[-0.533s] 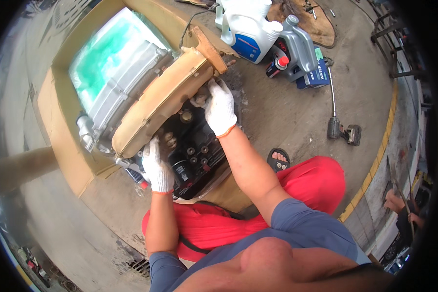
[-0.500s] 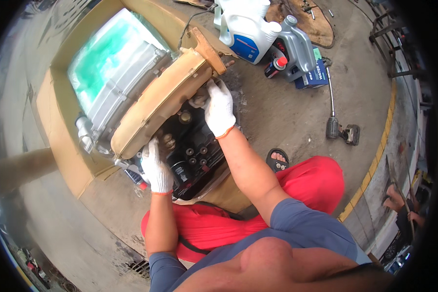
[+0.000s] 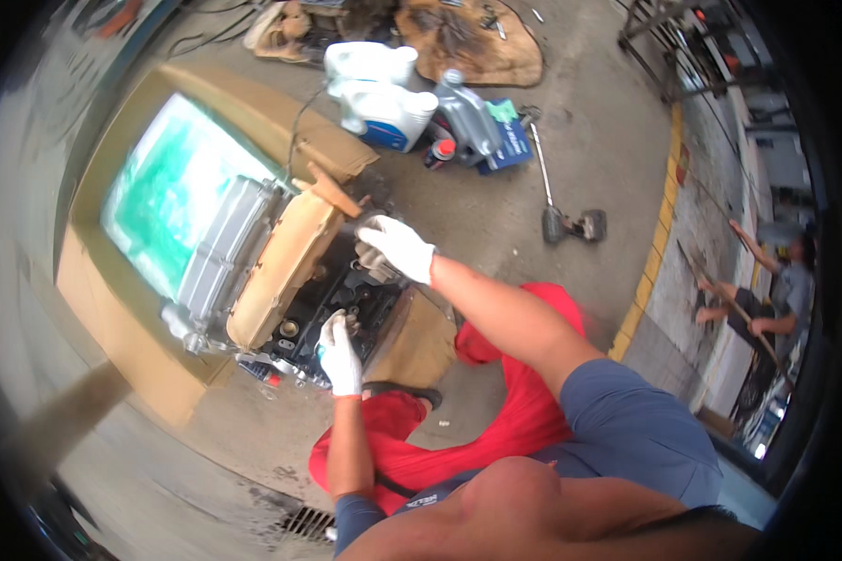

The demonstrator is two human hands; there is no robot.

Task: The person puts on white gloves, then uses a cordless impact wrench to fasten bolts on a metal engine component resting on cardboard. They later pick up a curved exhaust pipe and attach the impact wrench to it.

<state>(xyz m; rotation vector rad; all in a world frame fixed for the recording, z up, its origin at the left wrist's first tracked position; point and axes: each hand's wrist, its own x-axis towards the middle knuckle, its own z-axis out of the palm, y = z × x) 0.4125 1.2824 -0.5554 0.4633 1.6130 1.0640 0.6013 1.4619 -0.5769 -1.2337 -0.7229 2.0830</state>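
An engine stands in front of me, with a grey ribbed cover (image 3: 223, 245) and a tan elongated cover (image 3: 281, 268) along its top. Its dark block (image 3: 320, 307) faces me, showing round fittings. My left hand (image 3: 341, 357), in a white knitted glove, lies against the near side of the block with its fingers curled; what they close on is hidden. My right hand (image 3: 398, 248), gloved alike with dirty fingertips, is bent over the block's right end, just below the tan cover's brown flange (image 3: 332, 190).
An open cardboard box (image 3: 89, 313) with green-tinted plastic wrap (image 3: 173, 201) stands behind the engine. White jugs (image 3: 384, 114), a grey bottle (image 3: 468, 122), a red-capped can (image 3: 440, 152) and a blue box (image 3: 508, 140) sit beyond. A cordless power tool (image 3: 573, 226) lies right. Another person (image 3: 767, 313) sits far right.
Both hands have come away from the tan cover's lower edge and onto the near side of the block. My view has shifted, and my knees have moved.
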